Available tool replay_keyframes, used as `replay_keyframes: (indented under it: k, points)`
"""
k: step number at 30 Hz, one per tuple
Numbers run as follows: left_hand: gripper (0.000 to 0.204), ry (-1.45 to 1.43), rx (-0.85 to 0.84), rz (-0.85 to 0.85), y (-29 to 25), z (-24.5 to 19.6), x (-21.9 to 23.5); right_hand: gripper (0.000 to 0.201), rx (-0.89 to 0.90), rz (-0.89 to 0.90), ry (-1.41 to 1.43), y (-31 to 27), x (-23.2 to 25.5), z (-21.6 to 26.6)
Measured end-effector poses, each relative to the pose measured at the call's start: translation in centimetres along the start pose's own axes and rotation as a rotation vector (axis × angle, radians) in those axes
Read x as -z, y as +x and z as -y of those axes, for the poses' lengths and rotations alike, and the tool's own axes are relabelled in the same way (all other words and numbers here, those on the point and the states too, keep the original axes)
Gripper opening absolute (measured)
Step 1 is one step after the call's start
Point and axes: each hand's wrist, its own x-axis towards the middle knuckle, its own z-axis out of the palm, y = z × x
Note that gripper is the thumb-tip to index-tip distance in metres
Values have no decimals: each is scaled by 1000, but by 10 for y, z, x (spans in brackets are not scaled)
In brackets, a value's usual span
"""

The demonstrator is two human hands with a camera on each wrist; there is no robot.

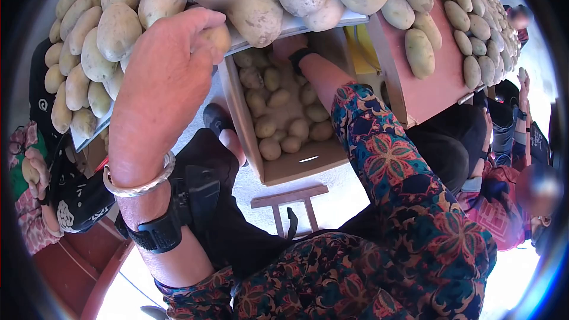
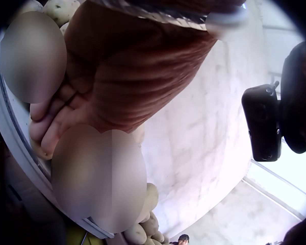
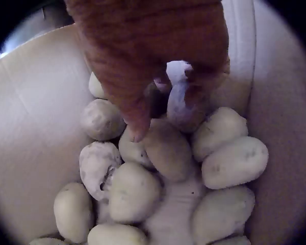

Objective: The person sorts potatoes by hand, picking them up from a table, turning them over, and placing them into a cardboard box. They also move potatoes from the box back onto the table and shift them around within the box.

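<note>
In the head view my left hand (image 1: 160, 80) is at the edge of a potato pile, holding a small potato (image 1: 217, 40) between thumb and curled fingers. The left wrist view shows the same hand (image 2: 127, 76) from its palm side, beside large blurred oval shapes. My right arm reaches into a cardboard box (image 1: 278, 172) holding several potatoes (image 1: 271, 148). There my right hand (image 3: 153, 56) points down with thumb and fingers spread apart. The thumb tip is right at a brownish potato (image 3: 168, 149), and the fingers overlap a greyish potato (image 3: 182, 109).
Heaped potatoes (image 1: 118, 24) cover the table above the box. More potatoes lie on a reddish board (image 1: 432, 92) to the right. A small stool (image 1: 290, 197) stands before the box. People sit close on both sides, one in a red checked top (image 1: 492, 207).
</note>
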Motion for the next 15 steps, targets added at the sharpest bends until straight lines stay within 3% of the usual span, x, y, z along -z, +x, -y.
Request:
replay_keyframes:
  k: [1, 3, 4, 7, 9, 10, 12, 13, 15]
  points:
    - [38, 13, 14, 3, 0, -2, 0, 51, -2, 1, 1, 3, -7, 3]
    - [38, 23, 28, 3, 0, -2, 0, 46, -66, -236, 106, 19, -46, -1]
    - [38, 17, 2, -18, -1, 2, -1, 46, -63, -236, 104, 19, -48, 0]
    - [39, 17, -20, -45, -3, 5, -2, 40, 40, -52, -12, 12, -41, 12]
    - [40, 21, -18, -51, -3, 5, -2, 35, 75, 204, -126, -4, -5, 28]
    - [40, 11, -22, -43, -2, 4, -2, 35, 80, 206, -123, -4, -2, 29]
    - [40, -5, -26, -34, -3, 6, -2, 34, 64, 390, -65, -3, 0, 23]
    - [40, 19, -45, -61, -3, 9, -4, 34, 66, 386, -70, -3, -2, 19]
    - [40, 39, -57, -86, -4, 13, -4, 32, -107, 179, 33, -8, -29, 11]
